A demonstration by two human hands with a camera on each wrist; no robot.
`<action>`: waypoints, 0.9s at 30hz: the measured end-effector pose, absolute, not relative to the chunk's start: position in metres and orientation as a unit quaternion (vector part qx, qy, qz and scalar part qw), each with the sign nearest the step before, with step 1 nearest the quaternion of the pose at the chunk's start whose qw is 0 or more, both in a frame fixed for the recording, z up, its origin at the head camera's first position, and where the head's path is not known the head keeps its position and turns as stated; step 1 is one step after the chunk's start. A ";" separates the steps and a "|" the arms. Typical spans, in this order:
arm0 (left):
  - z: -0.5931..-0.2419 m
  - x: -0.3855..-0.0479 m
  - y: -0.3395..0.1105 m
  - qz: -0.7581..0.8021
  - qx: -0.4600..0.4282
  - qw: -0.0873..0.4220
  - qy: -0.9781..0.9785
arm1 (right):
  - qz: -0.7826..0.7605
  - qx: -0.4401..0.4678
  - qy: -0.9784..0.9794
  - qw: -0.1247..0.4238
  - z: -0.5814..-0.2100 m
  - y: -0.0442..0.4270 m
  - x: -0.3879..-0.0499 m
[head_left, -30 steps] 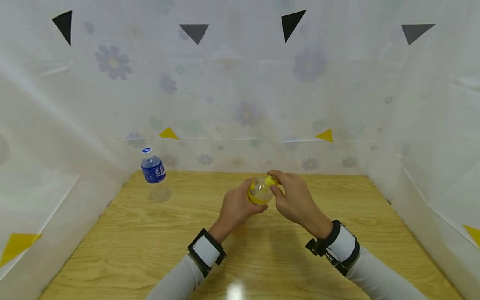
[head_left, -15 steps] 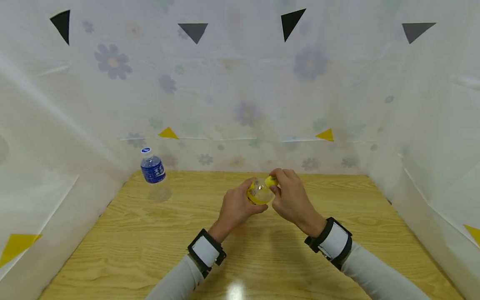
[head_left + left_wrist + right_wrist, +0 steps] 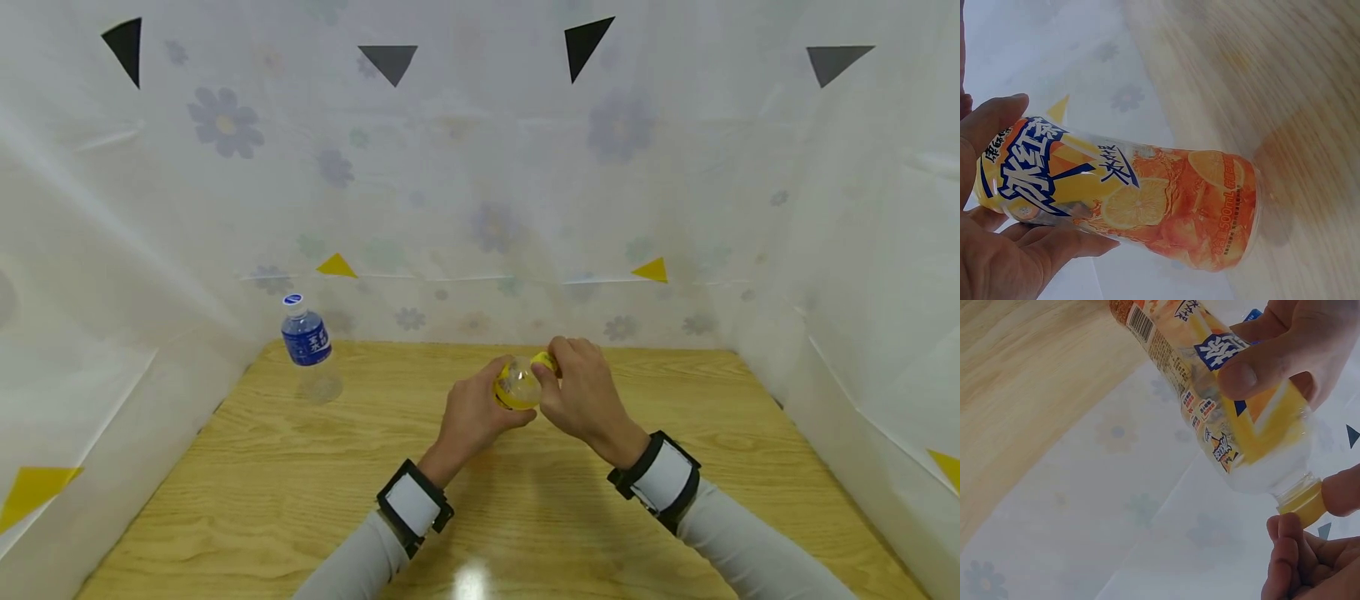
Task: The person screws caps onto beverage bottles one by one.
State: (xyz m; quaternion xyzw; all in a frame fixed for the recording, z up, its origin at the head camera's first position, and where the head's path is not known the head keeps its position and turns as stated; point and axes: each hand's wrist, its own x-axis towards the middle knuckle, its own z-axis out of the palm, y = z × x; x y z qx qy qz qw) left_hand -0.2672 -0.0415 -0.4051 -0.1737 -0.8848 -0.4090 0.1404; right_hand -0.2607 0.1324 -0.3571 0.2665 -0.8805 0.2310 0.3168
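An iced tea bottle [image 3: 1147, 194] with a yellow and orange label is gripped near its upper part by my left hand [image 3: 476, 408]. In the left wrist view its base is close to the table; whether they touch I cannot tell. At its neck sits a yellow cap [image 3: 1302, 501], pinched between the thumb and fingers of my right hand [image 3: 588, 400]. The right wrist view shows the cap on the clear neck, with a transparent ring of neck visible below it. From the head view the bottle is seen from above, tilted toward the right hand.
A clear water bottle [image 3: 307, 342] with a blue label and a white cap stands upright at the back left of the wooden table [image 3: 300, 467]. White flowered sheeting [image 3: 480, 183] with black, grey and yellow triangles encloses the back and sides.
The right hand and wrist have turned and shifted slightly left around the yellow cap. The left hand and the iced tea bottle stay almost in place.
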 end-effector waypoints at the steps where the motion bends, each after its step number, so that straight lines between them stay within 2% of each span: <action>1: -0.405 -0.267 -0.041 -0.409 -0.173 0.139 -0.885 | 0.230 0.269 -0.878 0.322 -0.357 0.132 -0.261; 12: -0.404 -0.266 -0.041 -0.405 -0.177 0.139 -0.886 | 0.211 0.255 -0.869 0.369 -0.362 0.132 -0.270; 27: -0.411 -0.265 -0.038 -0.399 -0.160 0.165 -0.887 | 0.217 0.250 -0.858 0.394 -0.363 0.129 -0.274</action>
